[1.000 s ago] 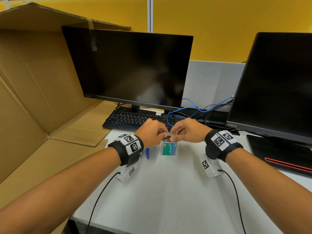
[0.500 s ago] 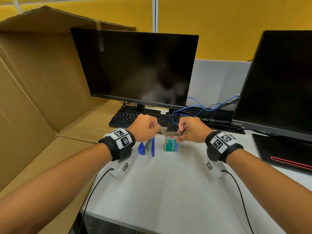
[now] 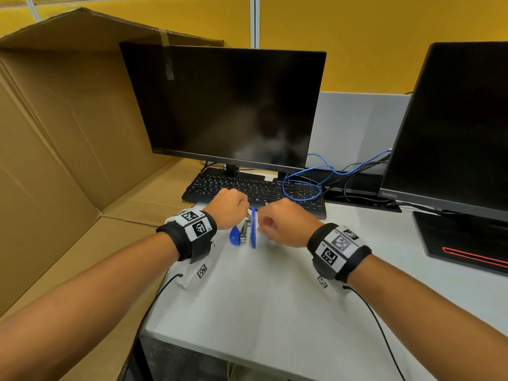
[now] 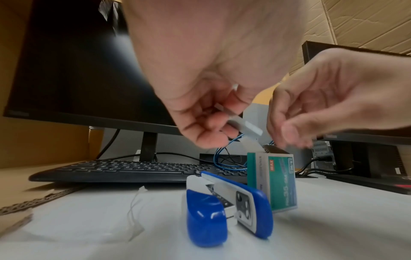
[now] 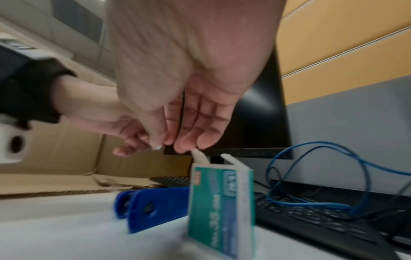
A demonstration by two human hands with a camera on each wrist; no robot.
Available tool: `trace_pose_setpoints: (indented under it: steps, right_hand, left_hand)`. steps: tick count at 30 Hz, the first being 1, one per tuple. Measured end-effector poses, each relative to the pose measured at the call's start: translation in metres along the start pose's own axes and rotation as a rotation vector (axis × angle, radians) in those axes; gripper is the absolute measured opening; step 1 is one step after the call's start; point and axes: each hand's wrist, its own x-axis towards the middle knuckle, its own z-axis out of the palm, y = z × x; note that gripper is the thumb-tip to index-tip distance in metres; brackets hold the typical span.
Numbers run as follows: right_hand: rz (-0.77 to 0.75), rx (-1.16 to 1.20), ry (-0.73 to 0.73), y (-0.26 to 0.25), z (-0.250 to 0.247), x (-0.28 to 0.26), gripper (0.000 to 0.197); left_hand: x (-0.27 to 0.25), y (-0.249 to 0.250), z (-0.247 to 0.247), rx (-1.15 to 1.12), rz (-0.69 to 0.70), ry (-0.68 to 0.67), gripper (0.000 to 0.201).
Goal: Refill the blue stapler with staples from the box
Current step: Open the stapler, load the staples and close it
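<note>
Below both hands (image 3: pixel 247 213) lies blue stapler (image 4: pixel 224 211).

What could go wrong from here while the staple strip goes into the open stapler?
1. The left hand pinches the staple strip only at one end; it could slip or snap.
2. The staple box stands upright and open just below the right hand; a brush might tip it.
3. The blue stapler lies unheld, so it may slide during loading.
</note>
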Motion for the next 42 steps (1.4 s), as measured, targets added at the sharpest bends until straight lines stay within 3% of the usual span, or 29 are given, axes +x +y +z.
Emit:
trace_pose_setpoints:
  steps: [6,11,14,19,27,31,36,39,42]
  right_hand:
    - [-0.029,-0.042,-0.215,-0.021,0.024,0.011,0.036]
    - [-0.023,-0.069,-0.201,-0.023,0.022,0.014,0.021]
    - [-0.009,-0.075,-0.185,-0.022,0.022,0.010,0.020]
    - [0.011,0.014,-0.203,-0.013,0.016,0.001,0.026]
    - [0.014,0.030,-0.220,0.008,0.011,-0.027,0.003]
    - [0.079,0.083,-0.292,0.015,0.005,-0.041,0.006]
    - [0.169,0.281,-0.409,0.028,-0.005,-0.058,0.009]
    - [0.226,0.412,-0.503,0.036,-0.006,-0.063,0.015]
    - [0.261,0.408,-0.540,0.041,-0.005,-0.063,0.015]
  left_hand:
    - [-0.008,0.003,-0.003,0.051,-0.048,0.007,0.047]
    - [-0.006,-0.008,0.003,0.064,-0.108,-0.030,0.061]
    - [-0.010,-0.006,-0.001,0.067,-0.148,-0.088,0.050]
    - [-0.020,0.002,-0.008,-0.070,-0.218,-0.301,0.027]
    - [-0.024,0.016,0.003,-0.204,-0.296,-0.448,0.017]
    - [-0.024,0.022,0.011,-0.123,-0.209,-0.425,0.022]
    - [-0.028,0.033,0.022,0.036,0.046,-0.295,0.052]
    - [-0.032,0.037,0.029,0.237,0.249,-0.258,0.049]
    - [-0.031,0.043,0.034,0.359,0.368,-0.247,0.045]
